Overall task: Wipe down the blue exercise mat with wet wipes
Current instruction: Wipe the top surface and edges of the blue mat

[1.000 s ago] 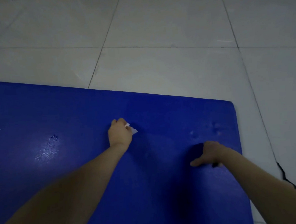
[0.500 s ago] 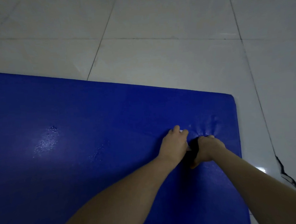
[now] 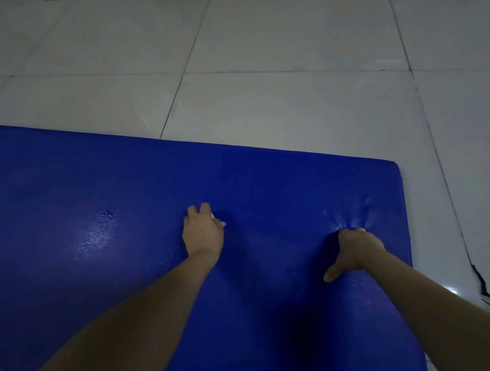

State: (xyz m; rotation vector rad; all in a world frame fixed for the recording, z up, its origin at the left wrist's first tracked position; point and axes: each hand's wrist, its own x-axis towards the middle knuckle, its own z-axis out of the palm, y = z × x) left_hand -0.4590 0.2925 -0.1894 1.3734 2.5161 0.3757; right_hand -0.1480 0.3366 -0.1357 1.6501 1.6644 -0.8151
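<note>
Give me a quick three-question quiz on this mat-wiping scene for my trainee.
1. True or false: the right hand holds the wet wipe.
2. The wet patch on the blue exercise mat lies to which side of the left hand? A) left B) right C) beyond it, on the tiles
3. Fill in: creases in the mat radiate from under the ___ hand.
Key: 1 false, the left hand holds it; 2 A; 3 right.
</note>
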